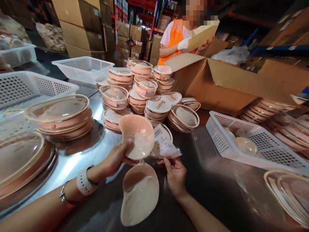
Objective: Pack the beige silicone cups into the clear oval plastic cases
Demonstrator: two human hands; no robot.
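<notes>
A beige stick-on bra [140,199] with two joined cups hangs over the metal table. My left hand [118,154] grips its upper cup, thumb inside the bowl; the lower cup dangles toward me from a narrow centre link. To the right, my right hand [175,174] pinches the lower edge of a thin white printed slip [166,143] between thumb and fingers. Just behind both hands stand stacked clear oval cases [158,104] with peach contents, some with printed lids.
White perforated baskets stand at left [36,82], back left [83,66] and right [251,145], the right one holding loose cups. More cases are piled at left [60,112] and right. An open carton [217,87] sits behind; a person in an orange vest [177,35] holds a box.
</notes>
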